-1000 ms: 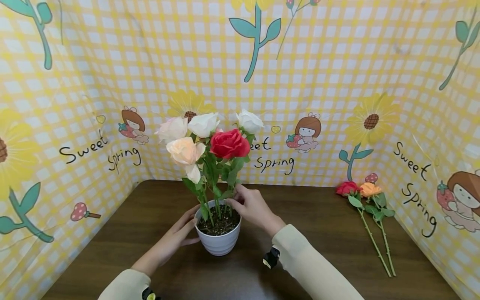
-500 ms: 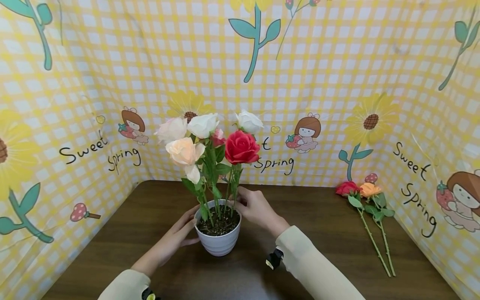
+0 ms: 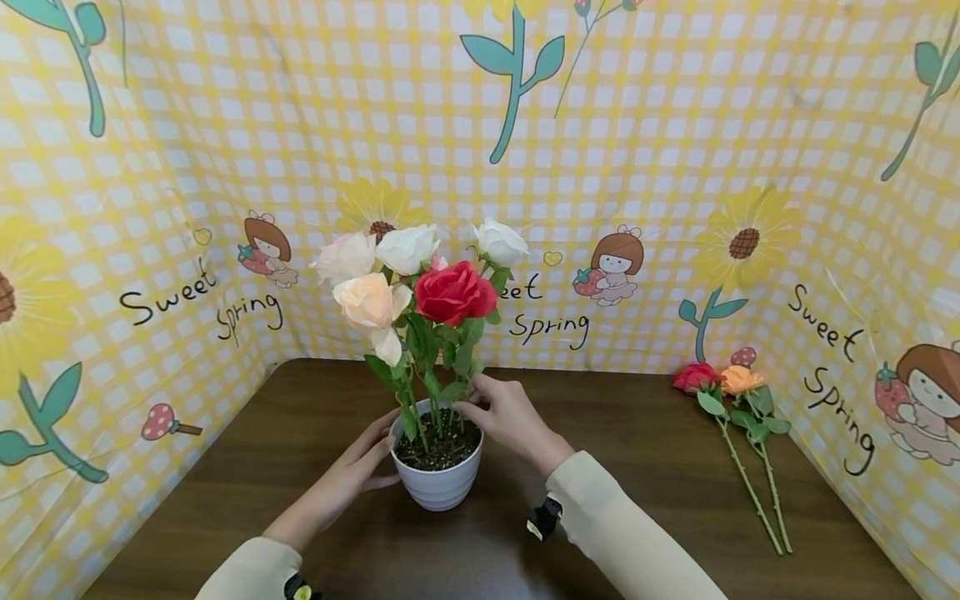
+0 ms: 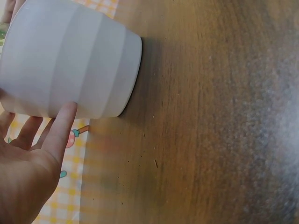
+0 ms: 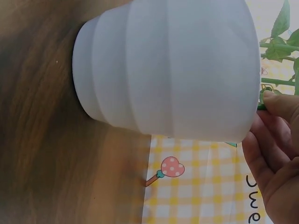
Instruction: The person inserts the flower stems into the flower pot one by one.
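Observation:
A white ribbed flowerpot (image 3: 438, 483) filled with dark soil (image 3: 442, 450) stands upright on the table. My left hand (image 3: 360, 458) rests against its left side, fingers spread and nearly straight; in the left wrist view the pot (image 4: 79, 60) touches the fingertips (image 4: 69, 109). At the pot's right rim my right hand (image 3: 510, 417) pinches the lower stem of a red rose (image 3: 455, 293). In the right wrist view a bit of green stem (image 5: 262, 107) shows at the thumb. Around the red rose stand a peach rose (image 3: 371, 302) and white roses (image 3: 407, 248). Leaves partly hide the stems.
On the right of the brown table (image 3: 600, 500) lie a loose red rose (image 3: 696, 377) and an orange rose (image 3: 741, 380), stems toward me. Yellow checked cloth (image 3: 660, 150) walls the back and both sides.
The red rose's head swung right and turned, then came back left over the pot, with the right hand staying at its stem. My left hand and the pot have stayed in place.

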`<state>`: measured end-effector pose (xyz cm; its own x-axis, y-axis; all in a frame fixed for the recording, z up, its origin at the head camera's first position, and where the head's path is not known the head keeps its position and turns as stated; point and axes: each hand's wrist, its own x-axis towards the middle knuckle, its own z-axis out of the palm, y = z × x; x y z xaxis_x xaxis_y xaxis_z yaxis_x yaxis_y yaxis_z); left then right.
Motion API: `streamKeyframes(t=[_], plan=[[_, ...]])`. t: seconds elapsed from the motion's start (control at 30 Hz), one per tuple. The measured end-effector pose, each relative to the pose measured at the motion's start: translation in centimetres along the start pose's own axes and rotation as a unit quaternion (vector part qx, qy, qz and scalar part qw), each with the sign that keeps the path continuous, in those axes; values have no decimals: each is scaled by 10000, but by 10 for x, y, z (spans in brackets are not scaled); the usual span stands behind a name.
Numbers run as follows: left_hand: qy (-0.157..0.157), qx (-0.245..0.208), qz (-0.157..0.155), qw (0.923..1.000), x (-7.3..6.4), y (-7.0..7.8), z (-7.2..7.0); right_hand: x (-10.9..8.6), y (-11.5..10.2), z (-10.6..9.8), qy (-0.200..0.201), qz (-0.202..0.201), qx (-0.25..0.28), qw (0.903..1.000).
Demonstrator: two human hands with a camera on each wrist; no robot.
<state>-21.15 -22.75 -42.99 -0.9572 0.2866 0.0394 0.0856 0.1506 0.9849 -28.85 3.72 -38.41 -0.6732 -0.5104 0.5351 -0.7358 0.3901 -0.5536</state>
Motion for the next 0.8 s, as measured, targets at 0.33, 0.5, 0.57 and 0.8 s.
streamKeyframes(t=[0.33, 0.5, 0.57, 0.8], plan=[[-54, -73, 33, 10000, -1, 4, 0, -3, 1, 0, 164, 295, 271, 9991], [-54, -102, 32, 9999, -2, 4, 0, -5, 2, 2, 175, 301, 358, 9988], [-42, -106, 25, 9999, -2, 3, 0, -5, 3, 3, 146, 353, 378, 9986], [-17, -71, 55, 10000, -1, -2, -1, -8, 4, 5, 73, 416, 384, 9984]])
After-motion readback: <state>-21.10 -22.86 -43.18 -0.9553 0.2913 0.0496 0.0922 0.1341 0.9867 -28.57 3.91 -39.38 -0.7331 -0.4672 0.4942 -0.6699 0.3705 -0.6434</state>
